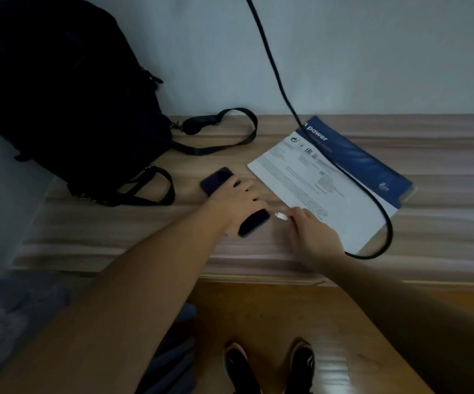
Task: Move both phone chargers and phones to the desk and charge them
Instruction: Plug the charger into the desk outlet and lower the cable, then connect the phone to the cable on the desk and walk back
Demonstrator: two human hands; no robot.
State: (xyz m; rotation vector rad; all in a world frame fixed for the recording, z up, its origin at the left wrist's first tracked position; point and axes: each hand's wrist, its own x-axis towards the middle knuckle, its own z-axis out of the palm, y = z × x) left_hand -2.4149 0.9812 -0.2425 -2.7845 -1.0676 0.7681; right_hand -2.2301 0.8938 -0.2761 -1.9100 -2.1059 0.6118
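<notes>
A dark phone (254, 223) lies on the wooden desk (429, 223), and my left hand (235, 203) rests flat across its middle, pinning it down. The phone's far end (217, 179) and near end show on either side of the hand. My right hand (309, 234) pinches a white charger plug (281, 216) just right of the phone's near end, almost touching it. A black cable (341, 169) runs from my right hand, loops over the desk's front edge and rises up the wall. Only one phone and one cable are visible.
A black backpack (68, 95) with loose straps stands at the desk's left against the wall. A white and blue leaflet (329, 177) lies under the cable at the right. Below the desk's front edge are the wooden floor and my two shoes (269, 365).
</notes>
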